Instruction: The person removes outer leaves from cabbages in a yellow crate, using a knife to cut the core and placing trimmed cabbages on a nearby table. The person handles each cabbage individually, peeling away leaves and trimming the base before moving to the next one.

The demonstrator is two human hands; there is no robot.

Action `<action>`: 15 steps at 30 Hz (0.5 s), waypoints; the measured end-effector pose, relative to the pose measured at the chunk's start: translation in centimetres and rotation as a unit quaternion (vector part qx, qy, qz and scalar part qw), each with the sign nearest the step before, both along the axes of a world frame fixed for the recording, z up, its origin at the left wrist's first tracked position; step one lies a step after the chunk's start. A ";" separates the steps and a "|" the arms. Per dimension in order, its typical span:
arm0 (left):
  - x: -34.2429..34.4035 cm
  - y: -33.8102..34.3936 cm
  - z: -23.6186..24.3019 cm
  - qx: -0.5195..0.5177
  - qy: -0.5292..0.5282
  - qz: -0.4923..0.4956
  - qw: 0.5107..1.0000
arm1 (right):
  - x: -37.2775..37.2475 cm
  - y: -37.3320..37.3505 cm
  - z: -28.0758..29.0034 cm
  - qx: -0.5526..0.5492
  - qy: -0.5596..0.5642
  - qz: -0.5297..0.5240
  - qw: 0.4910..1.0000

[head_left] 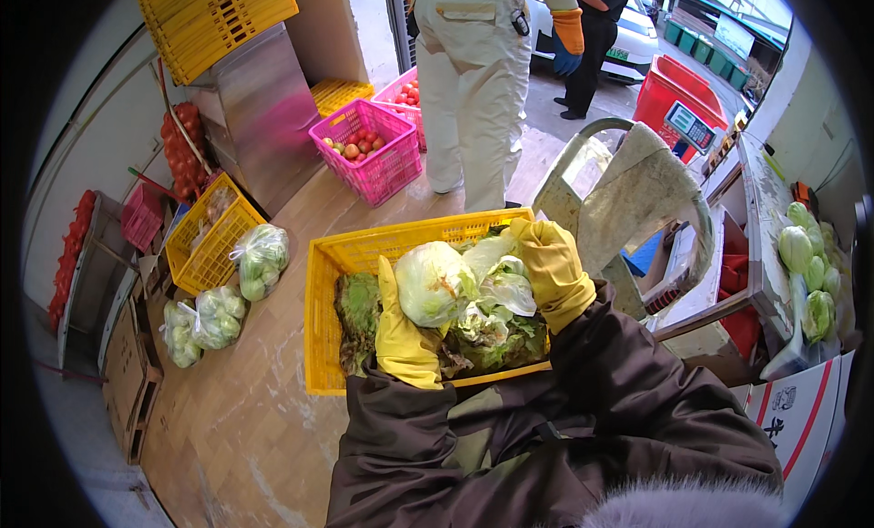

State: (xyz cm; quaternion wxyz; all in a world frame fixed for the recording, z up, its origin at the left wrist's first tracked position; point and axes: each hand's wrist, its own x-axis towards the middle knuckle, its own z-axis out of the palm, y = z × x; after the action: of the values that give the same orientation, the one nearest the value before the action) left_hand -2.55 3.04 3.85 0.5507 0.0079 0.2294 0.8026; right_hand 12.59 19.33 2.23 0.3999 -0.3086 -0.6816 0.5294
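Observation:
Both my hands wear yellow rubber gloves over a yellow plastic crate (332, 246). My left hand (405, 332) is wrapped round the left side of a pale head of iceberg lettuce (435, 287) with a brown blemish. On the other side my right hand (557, 271) is closed, its fingers curled at a loose pale lettuce leaf (490, 255); the fingertips are partly hidden. Torn, wilted lettuce leaves (487, 341) lie under and around the head, and darker browned leaves (358, 314) fill the crate's left end.
Ahead stand a person in white trousers (473, 82) and a pink crate of tomatoes (369, 150). Bagged green vegetables (221, 314) and another yellow crate (214, 237) sit at left. To the right are a worn chair (637, 182), a scale (689, 127) and bagged greens (810, 264).

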 end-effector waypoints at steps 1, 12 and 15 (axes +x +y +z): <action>-0.2 0.0 -0.1 0.002 0.002 0.001 1.000 | 0.5 0.6 -0.3 0.001 -0.008 0.020 1.000; -0.9 0.3 -1.3 -0.021 0.051 0.075 0.996 | 0.7 -1.8 -0.7 0.026 -0.123 0.065 0.990; -0.1 0.5 -1.0 -0.053 0.099 0.123 0.986 | -0.4 -2.9 1.6 0.249 0.023 -0.057 0.967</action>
State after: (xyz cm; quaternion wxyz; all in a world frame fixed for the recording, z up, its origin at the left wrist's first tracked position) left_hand -2.66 3.57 2.82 0.4217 0.0301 0.3239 0.8464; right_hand 12.23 16.42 3.80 0.5092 -0.2253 -0.7639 0.3262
